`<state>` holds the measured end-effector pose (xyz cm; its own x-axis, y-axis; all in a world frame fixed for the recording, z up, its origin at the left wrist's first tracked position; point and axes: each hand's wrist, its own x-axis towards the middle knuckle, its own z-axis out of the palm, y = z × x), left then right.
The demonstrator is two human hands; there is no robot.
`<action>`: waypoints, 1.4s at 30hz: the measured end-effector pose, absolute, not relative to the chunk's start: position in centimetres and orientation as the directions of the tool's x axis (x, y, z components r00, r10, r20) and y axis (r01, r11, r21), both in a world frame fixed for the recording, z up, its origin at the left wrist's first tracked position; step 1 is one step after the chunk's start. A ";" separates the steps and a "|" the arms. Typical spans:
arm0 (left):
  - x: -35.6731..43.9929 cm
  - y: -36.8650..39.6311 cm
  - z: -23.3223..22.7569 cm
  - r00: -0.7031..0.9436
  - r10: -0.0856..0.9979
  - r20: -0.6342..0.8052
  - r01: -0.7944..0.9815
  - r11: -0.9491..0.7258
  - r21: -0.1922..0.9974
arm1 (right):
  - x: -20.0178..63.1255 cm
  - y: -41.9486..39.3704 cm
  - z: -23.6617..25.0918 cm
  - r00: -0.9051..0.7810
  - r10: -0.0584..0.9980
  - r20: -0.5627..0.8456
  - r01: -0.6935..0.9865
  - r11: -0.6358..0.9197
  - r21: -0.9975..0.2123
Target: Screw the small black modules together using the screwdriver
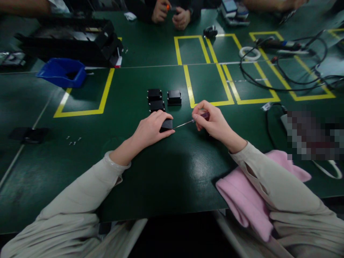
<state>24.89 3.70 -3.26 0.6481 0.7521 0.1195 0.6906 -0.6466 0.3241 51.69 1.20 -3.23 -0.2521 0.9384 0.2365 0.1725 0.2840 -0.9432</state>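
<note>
My left hand (153, 129) grips a small black box-shaped part (166, 125) on the green table, with the thumb along its near side. In my right hand (210, 120) is a screwdriver (204, 116), held by its dark handle between thumb and fingers. Its thin metal shaft slants left, and the tip meets the right side of the black part, close to my left thumb. Just beyond my left hand stand more black parts of the same kind: one (154, 94) behind another (156, 105), and a third (174, 97) to their right.
Several small screws (73, 140) lie at the left, near a black piece (29, 134). A blue bin (63, 72) and black trays (72, 39) stand farther back. Cables (279, 86) and a pink cloth (247, 197) are at the right. Across the table, a co-worker's hands (172, 15) hold something orange.
</note>
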 end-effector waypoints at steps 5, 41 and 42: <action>24.9 3.7 -3.3 0.645 0.756 0.116 0.695 -0.643 0.321 | 51.8 1.1 -2.9 -0.241 0.937 0.251 0.191 0.299 -0.935; 24.9 3.7 -3.3 0.648 0.752 0.120 0.692 -0.648 0.318 | 51.8 1.3 -3.4 -0.257 0.924 0.284 0.174 0.333 -0.927; 24.9 3.7 -3.3 0.649 0.751 0.121 0.692 -0.648 0.318 | 51.8 1.3 -3.4 -0.255 0.924 0.285 0.177 0.335 -0.925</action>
<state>24.93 3.73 -3.32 0.6488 0.7513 0.1205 0.6918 -0.6484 0.3177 51.84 1.29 -3.42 -0.2553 0.9238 0.2853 0.1773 0.3348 -0.9254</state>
